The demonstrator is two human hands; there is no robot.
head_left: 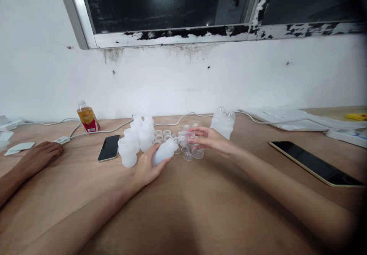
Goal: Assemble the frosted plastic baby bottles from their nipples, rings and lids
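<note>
My left hand (pixel 148 166) is wrapped round a frosted white baby bottle (pixel 164 152), tilted with its neck toward the right. The fingers of my right hand (pixel 208 139) are closed on a clear dome cap (pixel 184 137), held sideways close to the bottle's neck. Whether cap and bottle touch, I cannot tell. Clear dome parts (pixel 197 152) stand on the table beneath my right fingers, partly hidden. Several clear rings (pixel 167 132) lie behind the held bottle. To the left, more frosted bottles (pixel 129 153) stand in a cluster without caps.
Capped bottles (pixel 223 123) stand at the back right. Phones lie left (pixel 109 148) and right (pixel 312 162) on the wooden table (pixel 172 216). A drink bottle (pixel 88 117) and white cables run along the wall side. Another person's hand (pixel 43 157) rests at far left.
</note>
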